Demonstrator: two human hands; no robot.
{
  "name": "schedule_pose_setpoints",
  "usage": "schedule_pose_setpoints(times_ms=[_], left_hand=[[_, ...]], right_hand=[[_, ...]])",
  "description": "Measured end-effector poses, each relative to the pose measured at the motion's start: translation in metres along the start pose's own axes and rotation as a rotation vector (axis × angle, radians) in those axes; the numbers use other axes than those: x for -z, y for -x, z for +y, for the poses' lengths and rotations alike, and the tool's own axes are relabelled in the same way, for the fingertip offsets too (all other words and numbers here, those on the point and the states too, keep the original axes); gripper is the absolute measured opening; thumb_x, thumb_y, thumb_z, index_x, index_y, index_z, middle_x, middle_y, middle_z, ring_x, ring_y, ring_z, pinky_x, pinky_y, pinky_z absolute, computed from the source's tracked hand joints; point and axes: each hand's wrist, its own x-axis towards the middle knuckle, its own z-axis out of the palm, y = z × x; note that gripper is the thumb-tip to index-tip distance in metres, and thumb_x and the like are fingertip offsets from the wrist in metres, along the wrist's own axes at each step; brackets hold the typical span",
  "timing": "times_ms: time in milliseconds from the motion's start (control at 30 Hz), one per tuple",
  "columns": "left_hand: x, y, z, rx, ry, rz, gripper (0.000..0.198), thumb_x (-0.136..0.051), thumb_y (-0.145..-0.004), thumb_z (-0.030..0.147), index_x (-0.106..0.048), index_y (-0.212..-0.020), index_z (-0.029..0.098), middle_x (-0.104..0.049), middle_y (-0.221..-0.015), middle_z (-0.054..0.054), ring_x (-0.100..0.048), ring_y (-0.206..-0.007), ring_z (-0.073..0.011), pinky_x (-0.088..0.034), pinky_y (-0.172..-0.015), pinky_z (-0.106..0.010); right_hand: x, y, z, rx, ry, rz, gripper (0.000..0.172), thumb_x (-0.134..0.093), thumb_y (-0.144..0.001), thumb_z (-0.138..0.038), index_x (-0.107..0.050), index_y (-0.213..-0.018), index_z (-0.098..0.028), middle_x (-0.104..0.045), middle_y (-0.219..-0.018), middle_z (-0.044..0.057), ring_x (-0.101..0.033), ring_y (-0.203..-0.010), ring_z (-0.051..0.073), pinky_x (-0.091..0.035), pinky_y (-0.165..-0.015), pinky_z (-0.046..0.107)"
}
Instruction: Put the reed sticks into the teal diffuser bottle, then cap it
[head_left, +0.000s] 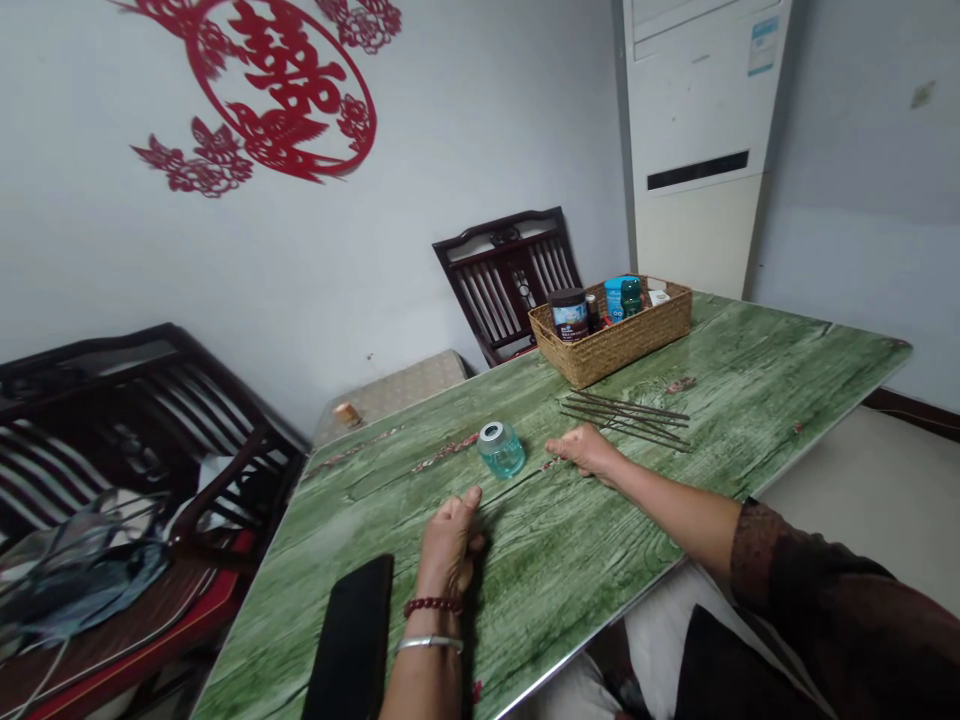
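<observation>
Glass jar (501, 450) with a silver lid stands upright on a green wood-print table (592, 570), seen from the head camera. Right hand (586, 450) rests just beside the jar, its fingers (559, 447) loosely curled and holding nothing. Left hand (450, 535) lies nearer the person, wearing a bead bracelet (433, 606) and a metal bangle (430, 644); its fingers (471, 494) are curled together, also empty.

Thin blossom twigs (444, 452) lie left of the jar, and dark sticks (626, 420) lie in a loose bundle beyond the right hand. A careless sweep of the right hand could tip the jar, which might then roll, or scatter the sticks. Black phone (351, 640) lies close to the left wrist and near the table edge, where a nudge could send it over.

Wicker basket (611, 335) of jars and bottles sits at the far end. Wooden chair (506, 280) stands behind it, and a second chair (142, 430) holding a gray bag (82, 575) stands to the left.
</observation>
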Motion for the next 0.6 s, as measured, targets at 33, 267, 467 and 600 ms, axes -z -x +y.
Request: schedule_pose_setpoints(times_ms=[33,267,467,600], left_hand=[[0.0,0.0,-0.001,-0.004,-0.001,0.001,0.064,-0.081,-0.055,0.056,-0.026,-0.061,0.023,-0.024,-0.051,0.012,-0.024,-0.044,-0.0047,-0.024,-0.039,-0.018],[0.003,-0.001,0.002,-0.013,0.03,0.006,0.065,-0.085,-0.051,0.056,-0.03,-0.061,0.022,-0.026,-0.052,0.012,-0.025,-0.043,-0.0042,-0.026,-0.039,-0.018],[0.0,-0.028,0.024,-0.191,0.033,0.101,0.062,-0.086,-0.055,0.047,-0.052,-0.101,0.024,-0.06,-0.09,0.002,-0.062,-0.08,-0.0121,-0.052,-0.075,-0.026],[-0.021,-0.055,0.024,-0.426,-0.207,0.019,0.086,-0.085,-0.06,0.04,-0.044,-0.134,0.025,-0.046,-0.143,-0.016,-0.05,-0.128,-0.0283,-0.042,-0.105,-0.046]], right_hand=[[0.001,0.0,-0.001,0.006,0.018,0.003,0.056,-0.066,-0.065,-0.064,-0.032,-0.05,-0.022,-0.018,-0.044,-0.011,-0.018,-0.041,0.004,-0.013,-0.042,0.021],[-0.001,-0.002,0.005,0.075,0.089,0.021,0.056,-0.061,-0.068,-0.068,-0.034,-0.05,-0.022,-0.019,-0.045,-0.01,-0.021,-0.043,0.006,-0.015,-0.046,0.023],[-0.002,-0.003,0.008,0.326,0.291,0.064,0.055,-0.054,-0.083,-0.057,-0.038,-0.046,-0.019,-0.025,-0.048,-0.007,-0.029,-0.051,0.008,-0.018,-0.053,0.025],[-0.004,0.0,0.006,0.401,0.307,0.066,0.031,-0.071,-0.075,-0.045,-0.059,-0.071,-0.017,-0.048,-0.059,-0.007,-0.045,-0.059,0.009,-0.032,-0.059,0.022]])
